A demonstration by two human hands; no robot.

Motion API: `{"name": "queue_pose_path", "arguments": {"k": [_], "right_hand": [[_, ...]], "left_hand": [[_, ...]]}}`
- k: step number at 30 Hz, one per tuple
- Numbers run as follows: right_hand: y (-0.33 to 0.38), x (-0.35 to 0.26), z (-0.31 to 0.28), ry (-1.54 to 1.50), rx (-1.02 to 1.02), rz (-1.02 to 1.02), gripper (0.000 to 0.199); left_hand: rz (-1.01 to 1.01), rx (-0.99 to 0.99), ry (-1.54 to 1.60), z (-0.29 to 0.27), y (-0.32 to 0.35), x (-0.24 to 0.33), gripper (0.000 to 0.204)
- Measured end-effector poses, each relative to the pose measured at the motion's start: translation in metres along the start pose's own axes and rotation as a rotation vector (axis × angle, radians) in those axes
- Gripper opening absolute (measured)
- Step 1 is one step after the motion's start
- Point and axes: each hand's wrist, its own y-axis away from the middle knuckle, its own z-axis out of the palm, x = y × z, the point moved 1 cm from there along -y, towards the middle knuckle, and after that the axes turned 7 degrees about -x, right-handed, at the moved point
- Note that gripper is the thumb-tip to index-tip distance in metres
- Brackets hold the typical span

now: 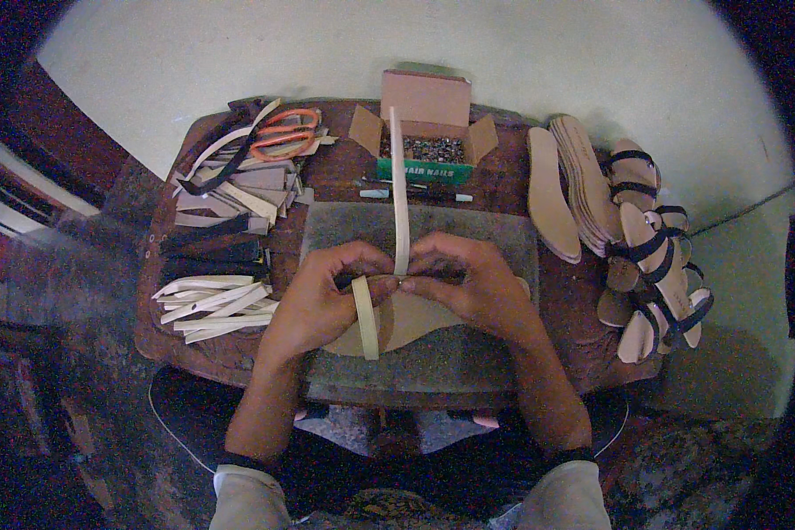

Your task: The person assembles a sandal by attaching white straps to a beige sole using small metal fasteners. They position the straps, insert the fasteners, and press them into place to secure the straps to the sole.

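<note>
My left hand (331,287) and my right hand (473,283) meet in front of me, thumbs and fingertips pinched together on a narrow cream strap (399,199). One long end of the strap stands up and away from the fingers. Under my left hand a cream strap end (365,318) hangs down, apparently part of the same strap; the fingers hide the join. Below both hands a tan shoe sole (415,325) lies crosswise on a grey mat (331,216), partly covered by the hands.
An open green box of nails (424,168) stands behind the mat, a pen (415,194) before it. Orange-handled scissors (284,134) rest on scraps at left, above cream straps (214,305). Stacked soles (583,181) and strapped sandals (662,247) lie right. A wall (283,53) rises behind.
</note>
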Motion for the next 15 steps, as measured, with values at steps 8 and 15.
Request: {"name": "queue_pose_path", "arguments": {"k": [8,15], "right_hand": [[0.001,0.0004,0.0014,0.083,0.011,-0.023,0.017],[0.0007,0.0031,0.0034,0.146,0.051,-0.083,0.017]], "left_hand": [[-0.004,-0.011,-0.028,0.0003,0.0014,0.0044,0.014],[0.061,0.011,-0.08,0.0012,0.0008,-0.001,0.013]]}}
